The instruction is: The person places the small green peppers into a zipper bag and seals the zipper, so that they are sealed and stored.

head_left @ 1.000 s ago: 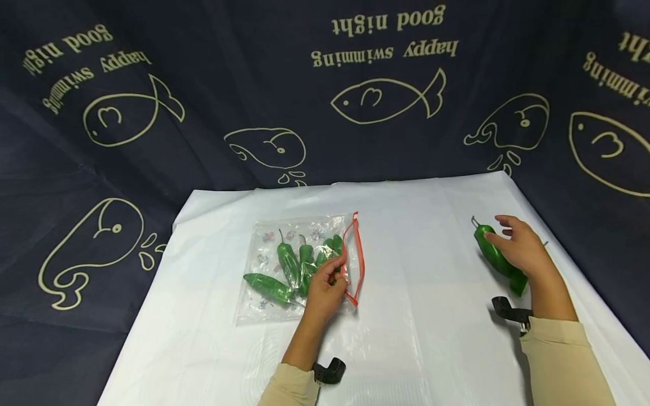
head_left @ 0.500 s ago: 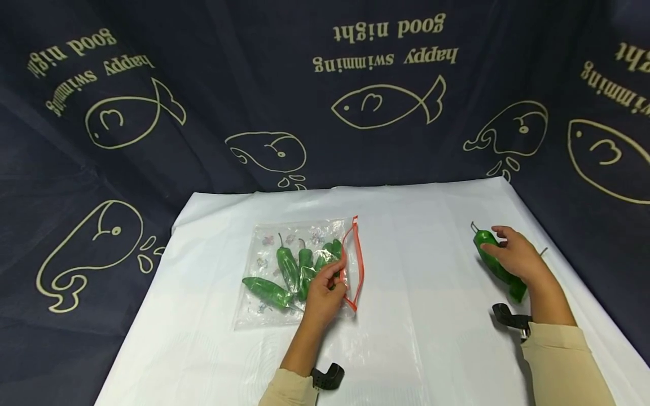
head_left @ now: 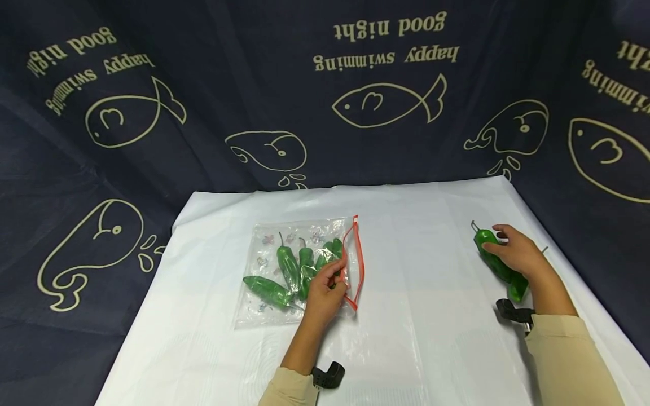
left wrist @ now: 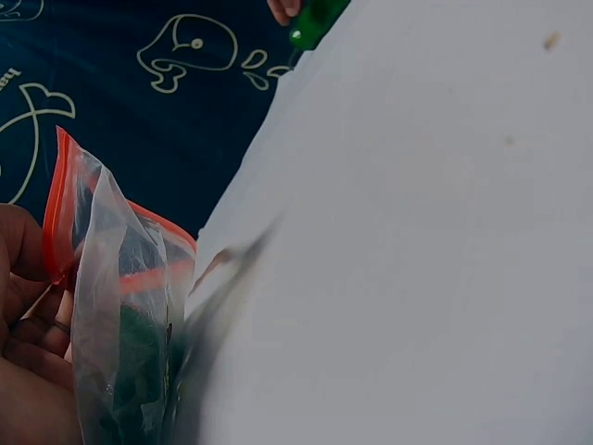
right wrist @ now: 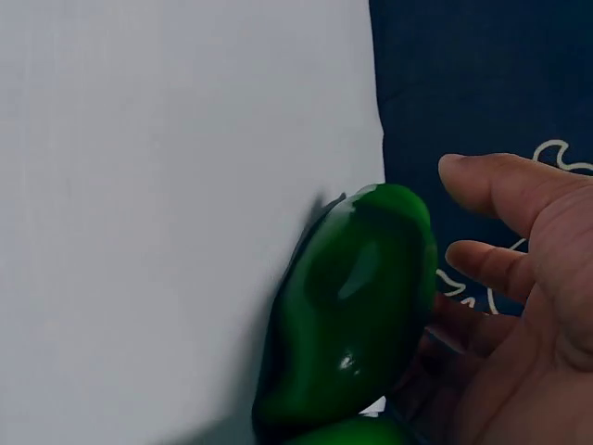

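My left hand [head_left: 325, 294] pinches the red zip edge of a clear zip bag [head_left: 274, 230], which lies on the white-covered table. Several green peppers [head_left: 288, 268] are inside the bag. In the left wrist view the bag's mouth [left wrist: 57, 209] stands partly apart beside the fingers. Far to the right, my right hand [head_left: 519, 252] is over a green pepper [head_left: 493, 265] with a thin stem. The right wrist view shows the thumb and fingers spread beside that pepper [right wrist: 352, 297], not closed round it. A second green pepper [head_left: 517, 287] lies just below, partly hidden by the wrist.
White cloth covers the table [head_left: 411, 237] between bag and loose peppers. A dark blue curtain [head_left: 203, 158] with fish and whale drawings hangs behind and at both sides. Each wrist carries a black camera mount [head_left: 329, 375].
The head view has tilted slightly. My right hand has shifted a little toward me along the loose pepper. My left hand keeps its hold on the bag's edge.
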`<state>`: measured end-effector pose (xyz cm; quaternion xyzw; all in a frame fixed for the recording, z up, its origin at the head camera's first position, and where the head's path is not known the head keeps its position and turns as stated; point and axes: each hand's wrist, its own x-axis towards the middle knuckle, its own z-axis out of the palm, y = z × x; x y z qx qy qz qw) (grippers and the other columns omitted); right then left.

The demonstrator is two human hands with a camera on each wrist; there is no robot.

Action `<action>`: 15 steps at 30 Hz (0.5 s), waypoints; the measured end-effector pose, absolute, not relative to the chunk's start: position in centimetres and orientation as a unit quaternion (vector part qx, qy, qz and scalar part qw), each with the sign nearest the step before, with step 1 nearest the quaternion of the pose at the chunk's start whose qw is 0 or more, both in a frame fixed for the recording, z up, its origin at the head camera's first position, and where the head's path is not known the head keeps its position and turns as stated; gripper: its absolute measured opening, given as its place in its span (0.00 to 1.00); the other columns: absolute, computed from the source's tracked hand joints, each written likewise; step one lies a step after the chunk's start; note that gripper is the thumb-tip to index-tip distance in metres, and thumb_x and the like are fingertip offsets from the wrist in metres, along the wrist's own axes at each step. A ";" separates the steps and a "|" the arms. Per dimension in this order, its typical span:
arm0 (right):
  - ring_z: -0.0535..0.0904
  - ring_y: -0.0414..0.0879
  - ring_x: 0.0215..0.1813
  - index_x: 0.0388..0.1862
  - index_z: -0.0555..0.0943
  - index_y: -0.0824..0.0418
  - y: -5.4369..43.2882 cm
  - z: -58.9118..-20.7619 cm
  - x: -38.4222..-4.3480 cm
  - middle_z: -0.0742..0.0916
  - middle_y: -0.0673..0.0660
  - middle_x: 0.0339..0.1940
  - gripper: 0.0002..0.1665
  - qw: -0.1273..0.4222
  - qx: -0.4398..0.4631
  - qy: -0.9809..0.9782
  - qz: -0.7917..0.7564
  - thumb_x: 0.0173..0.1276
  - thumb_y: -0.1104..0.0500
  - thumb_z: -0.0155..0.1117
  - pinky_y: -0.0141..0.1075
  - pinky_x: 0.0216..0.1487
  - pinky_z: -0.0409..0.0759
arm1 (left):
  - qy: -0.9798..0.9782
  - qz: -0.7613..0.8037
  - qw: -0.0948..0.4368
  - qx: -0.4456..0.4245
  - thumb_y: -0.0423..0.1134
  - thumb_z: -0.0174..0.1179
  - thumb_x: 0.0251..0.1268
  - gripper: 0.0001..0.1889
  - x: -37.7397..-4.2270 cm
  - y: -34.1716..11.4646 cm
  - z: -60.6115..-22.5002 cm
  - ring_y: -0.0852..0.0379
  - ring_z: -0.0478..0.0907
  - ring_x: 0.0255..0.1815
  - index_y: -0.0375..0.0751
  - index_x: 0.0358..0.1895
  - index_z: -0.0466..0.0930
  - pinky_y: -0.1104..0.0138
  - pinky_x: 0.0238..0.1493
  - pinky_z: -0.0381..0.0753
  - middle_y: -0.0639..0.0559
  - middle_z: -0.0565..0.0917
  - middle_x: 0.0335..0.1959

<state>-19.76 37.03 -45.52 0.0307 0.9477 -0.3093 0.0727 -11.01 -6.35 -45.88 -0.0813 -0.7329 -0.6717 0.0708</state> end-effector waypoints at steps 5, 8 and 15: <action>0.62 0.79 0.63 0.72 0.54 0.78 37.3 -45.8 -20.1 0.66 0.84 0.64 0.45 0.085 0.033 0.946 -0.312 0.73 0.48 0.57 0.68 0.57 0.66 | -0.733 -0.671 0.073 -0.082 0.15 0.52 0.53 0.26 -11.0 -6.3 -45.9 0.45 0.76 0.42 0.24 0.59 0.77 0.77 0.37 0.73 0.32 0.77 0.59; 0.65 0.78 0.61 0.73 0.54 0.78 37.5 -45.9 -20.3 0.67 0.84 0.63 0.45 0.093 0.032 0.945 -0.313 0.73 0.49 0.58 0.66 0.54 0.69 | -0.732 -0.671 0.076 -0.085 0.15 0.51 0.53 0.26 -11.1 -6.3 -45.8 0.42 0.76 0.43 0.23 0.59 0.77 0.77 0.38 0.74 0.32 0.77 0.58; 0.70 0.75 0.57 0.72 0.55 0.77 37.6 -46.1 -20.5 0.69 0.83 0.61 0.44 0.096 0.031 0.945 -0.312 0.73 0.49 0.58 0.61 0.47 0.76 | -0.731 -0.674 0.067 -0.085 0.15 0.50 0.55 0.25 -11.0 -6.4 -45.7 0.38 0.77 0.46 0.23 0.60 0.76 0.77 0.37 0.74 0.31 0.76 0.59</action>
